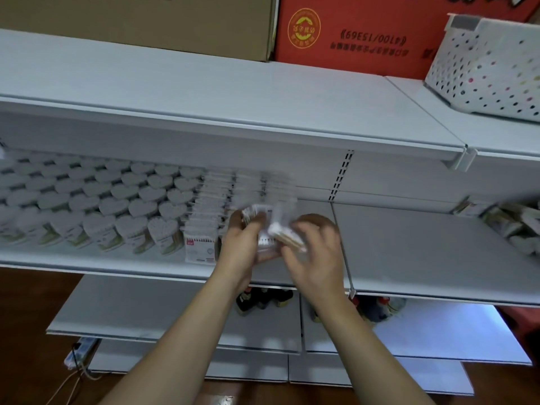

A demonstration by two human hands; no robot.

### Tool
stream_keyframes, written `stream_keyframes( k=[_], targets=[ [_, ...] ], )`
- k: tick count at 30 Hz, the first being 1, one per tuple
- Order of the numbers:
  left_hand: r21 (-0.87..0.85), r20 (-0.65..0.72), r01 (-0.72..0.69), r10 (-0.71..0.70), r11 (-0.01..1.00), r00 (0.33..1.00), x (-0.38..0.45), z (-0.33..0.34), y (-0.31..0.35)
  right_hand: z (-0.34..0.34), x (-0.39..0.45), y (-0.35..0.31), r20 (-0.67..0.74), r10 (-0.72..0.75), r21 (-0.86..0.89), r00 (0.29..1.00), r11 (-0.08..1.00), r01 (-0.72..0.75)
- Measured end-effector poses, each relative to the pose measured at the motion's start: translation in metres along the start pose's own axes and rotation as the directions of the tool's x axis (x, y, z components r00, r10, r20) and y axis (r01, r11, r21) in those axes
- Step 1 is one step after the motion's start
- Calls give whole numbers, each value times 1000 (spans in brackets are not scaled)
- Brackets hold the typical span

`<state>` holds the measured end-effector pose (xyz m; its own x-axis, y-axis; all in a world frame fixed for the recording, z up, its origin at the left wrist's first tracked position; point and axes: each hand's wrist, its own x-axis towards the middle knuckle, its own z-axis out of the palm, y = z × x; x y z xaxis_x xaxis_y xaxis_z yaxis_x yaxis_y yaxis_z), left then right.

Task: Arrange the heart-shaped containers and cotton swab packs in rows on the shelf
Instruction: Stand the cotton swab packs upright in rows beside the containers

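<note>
Motion blur smears the hands and the rear of the rows; print on the packs is unreadable. Left hand (241, 244) and right hand (314, 252) are close together over the front edge of the shelf (409, 258), both closed on a clutch of cotton swab packs (277, 232); the count is indeterminate. Heart-shaped containers (102, 200) stand in rows on the shelf's left part. Shelved packs (204, 229) stand just beside them, right. More goods (508, 226) at the right edge are cut off.
</note>
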<state>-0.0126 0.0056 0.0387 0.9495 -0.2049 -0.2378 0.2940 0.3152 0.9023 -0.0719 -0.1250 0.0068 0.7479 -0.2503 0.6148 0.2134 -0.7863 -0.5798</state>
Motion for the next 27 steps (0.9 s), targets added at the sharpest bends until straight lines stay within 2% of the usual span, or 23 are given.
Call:
stream_keyframes(
  k=[4, 6, 8, 10, 12, 14, 19, 20, 22, 24, 27],
  targets=[
    [-8, -6, -20, 20, 1000, 1000, 2, 0, 4, 2, -8, 4, 87, -13, 219, 996, 976, -6],
    [41, -3, -42, 42, 998, 999, 5, -1, 3, -3, -5, 5, 83, 43, 251, 996, 966, -63],
    [49, -14, -61, 61, 997, 998, 8, -2, 1, -5, 3, 3, 104, 239, 305, 966, 916, -259],
    [19, -27, -86, 86, 996, 996, 9, -2, 0, -6, 12, 4, 204, 477, 375, 855, 769, -518],
    [6, -20, -107, 108, 994, 994, 10, 0, -1, -5, 18, 10, 296, 559, 384, 774, 673, -633],
    [18, -29, -112, 113, 994, 993, 13, 1, -3, -5, 21, 12, 324, 557, 420, 765, 640, -644],
    [-11, -102, -80, 78, 997, 992, 21, -5, -2, -10, 37, 16, 247, 622, 606, 743, 499, -619],
    [6, -118, -94, 94, 996, 989, 22, -8, 0, -11, 39, 24, 203, 631, 579, 749, 539, -611],
    [42, -173, -136, 141, 990, 975, 24, -16, 4, -12, 41, 45, 129, 561, 380, 818, 734, -563],
    [71, -227, -175, 187, 982, 956, 26, -23, 6, -11, 37, 54, 203, 394, 103, 896, 902, -420],
    [103, -235, -182, 202, 978, 951, 27, -28, 6, 11, 20, 51, 327, 129, -66, 936, 991, -114]
  ],
)
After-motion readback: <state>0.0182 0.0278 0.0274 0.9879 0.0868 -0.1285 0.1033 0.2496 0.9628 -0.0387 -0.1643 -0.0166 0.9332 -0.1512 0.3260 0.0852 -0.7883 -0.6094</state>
